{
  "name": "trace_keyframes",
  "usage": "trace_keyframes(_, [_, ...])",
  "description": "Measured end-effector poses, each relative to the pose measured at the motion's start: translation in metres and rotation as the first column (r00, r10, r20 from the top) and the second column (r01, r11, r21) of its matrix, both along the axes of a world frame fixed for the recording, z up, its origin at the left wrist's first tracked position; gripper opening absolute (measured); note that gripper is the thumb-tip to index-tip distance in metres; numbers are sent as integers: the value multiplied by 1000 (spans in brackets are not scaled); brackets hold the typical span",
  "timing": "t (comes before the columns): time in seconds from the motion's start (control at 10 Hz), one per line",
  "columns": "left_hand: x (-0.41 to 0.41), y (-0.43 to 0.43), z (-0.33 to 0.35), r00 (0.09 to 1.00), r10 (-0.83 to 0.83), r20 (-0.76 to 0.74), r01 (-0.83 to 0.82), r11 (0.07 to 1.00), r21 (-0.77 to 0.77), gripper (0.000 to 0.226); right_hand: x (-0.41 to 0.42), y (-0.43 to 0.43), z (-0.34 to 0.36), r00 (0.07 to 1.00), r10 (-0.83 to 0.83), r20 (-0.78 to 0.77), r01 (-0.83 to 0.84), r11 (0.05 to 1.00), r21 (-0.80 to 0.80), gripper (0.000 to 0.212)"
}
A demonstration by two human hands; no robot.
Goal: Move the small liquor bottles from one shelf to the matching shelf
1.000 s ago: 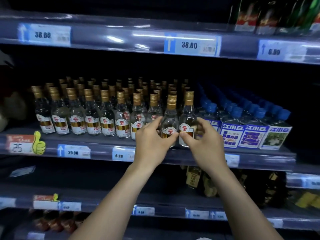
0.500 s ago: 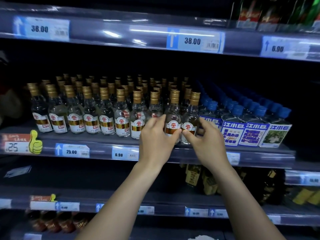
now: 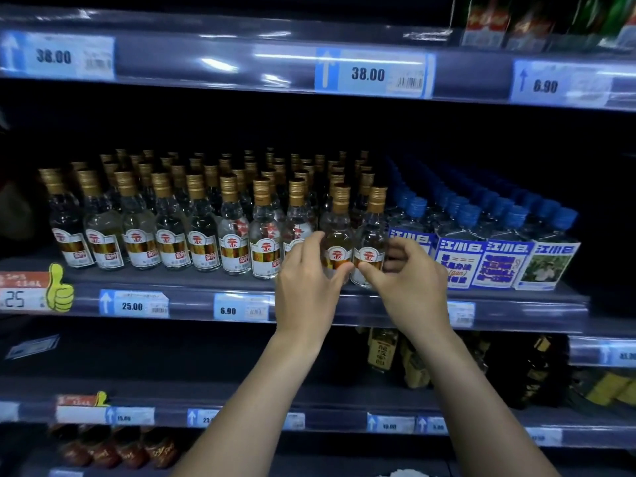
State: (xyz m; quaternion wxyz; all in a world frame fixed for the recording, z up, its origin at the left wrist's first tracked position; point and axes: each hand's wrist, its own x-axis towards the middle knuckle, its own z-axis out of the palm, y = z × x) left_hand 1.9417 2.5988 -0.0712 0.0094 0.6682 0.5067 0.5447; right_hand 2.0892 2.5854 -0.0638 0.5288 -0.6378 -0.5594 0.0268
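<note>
**Both hands on two front bottles**

Left hand point(image 3: 306, 290): fingers curled round a gold-capped bottle point(image 3: 339, 242), thumb at its label. Right hand point(image 3: 411, 287): thumb and curled fingers pinch the next bottle point(image 3: 374, 242) to the right. Both bottles upright at the near edge of the middle shelf point(image 3: 186, 282), right end of their row, just beside the blue-capped bottles point(image 3: 481, 242)

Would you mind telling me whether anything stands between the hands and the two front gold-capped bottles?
Nothing visible does: the left hand grips one gold-capped bottle and the right hand pinches the neighbouring bottle, both at the front of the shelf.
</note>
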Motion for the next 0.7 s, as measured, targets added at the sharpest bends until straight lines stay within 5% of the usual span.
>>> trace_keyframes(0.6, [-2, 4, -3, 990, 43, -133, -31, 995, 94, 66, 3, 11, -4, 997, -5, 81, 6, 1000, -17, 50])
trace_keyframes(0.7, [-7, 0, -5, 984, 36, -172, -12, 990, 141, 52, 6, 7, -6, 994, -26, 105, 26, 1000, 6, 51])
